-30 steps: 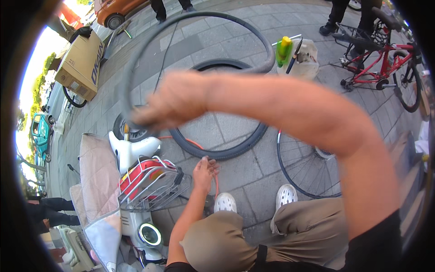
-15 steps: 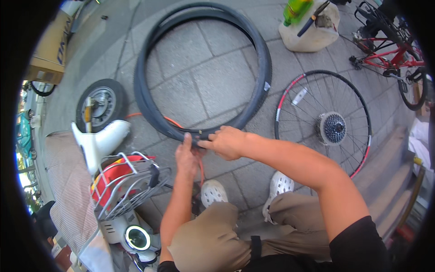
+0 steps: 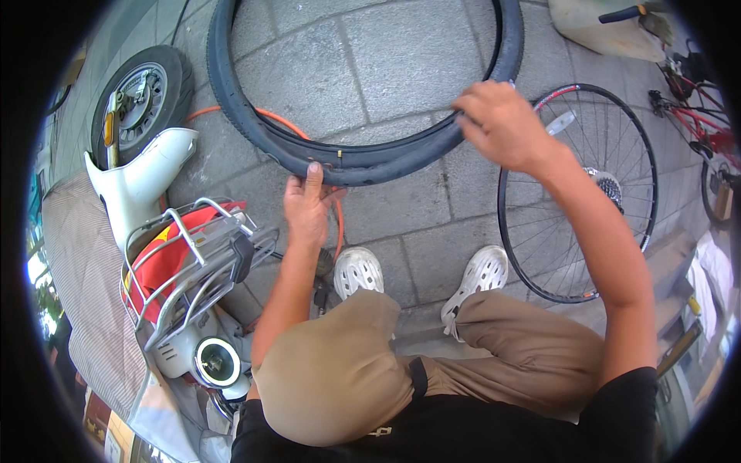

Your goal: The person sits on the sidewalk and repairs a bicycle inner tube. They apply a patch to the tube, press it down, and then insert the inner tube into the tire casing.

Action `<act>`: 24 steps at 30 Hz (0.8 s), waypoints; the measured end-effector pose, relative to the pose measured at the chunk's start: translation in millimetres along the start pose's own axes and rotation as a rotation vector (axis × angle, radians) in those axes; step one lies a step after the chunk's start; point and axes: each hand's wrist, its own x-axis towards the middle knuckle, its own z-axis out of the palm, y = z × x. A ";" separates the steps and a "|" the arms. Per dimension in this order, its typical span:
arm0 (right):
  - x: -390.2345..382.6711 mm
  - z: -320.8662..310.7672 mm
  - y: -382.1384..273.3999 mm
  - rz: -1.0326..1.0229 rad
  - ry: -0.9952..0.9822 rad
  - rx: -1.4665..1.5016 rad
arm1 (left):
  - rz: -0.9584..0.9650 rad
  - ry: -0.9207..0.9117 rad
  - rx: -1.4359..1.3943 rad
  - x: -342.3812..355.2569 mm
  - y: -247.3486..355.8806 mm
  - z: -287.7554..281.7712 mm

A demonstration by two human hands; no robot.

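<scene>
A black bicycle tyre (image 3: 386,171) with an inner tube inside stands ahead of my knees, its top cut off by the upper edge. A small brass-coloured valve (image 3: 340,157) shows at its near inner side. My left hand (image 3: 306,208) grips the tyre just left of the valve, thumb on top and fingers beneath. On the tyre's right side, my right hand (image 3: 505,127) has its fingers curled over the wall. The fingertips of that hand are partly hidden.
A spoked bicycle wheel (image 3: 652,220) with a cassette lies at right. To the left are a scooter's metal basket (image 3: 202,258), a loose small wheel (image 3: 184,81) and an orange hose (image 3: 282,121). A whitish container (image 3: 587,31) stands far right, near a red bicycle (image 3: 698,116).
My right hand has slid from beside the left hand to the tyre's right side. The left hand stays by the valve. The view has shifted nearer to the tyre.
</scene>
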 end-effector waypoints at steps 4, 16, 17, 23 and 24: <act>26.9 31.3 -51.7 -0.055 -0.229 0.018 | 0.021 0.034 0.035 3.3 1.3 -4.6; -10.7 62.8 -102.4 -0.165 -0.246 0.040 | 0.219 0.052 -0.146 -23.0 -18.4 -16.7; -14.5 64.3 -101.4 -0.174 -0.201 0.032 | 0.196 0.048 -0.152 -25.5 -20.5 -18.2; -24.0 74.5 -101.4 -0.132 -0.138 0.022 | 0.138 0.031 -0.172 -24.2 -15.8 -8.1; -23.5 75.3 -100.8 -0.127 -0.127 0.015 | 0.140 0.035 -0.162 -21.8 -14.7 -8.4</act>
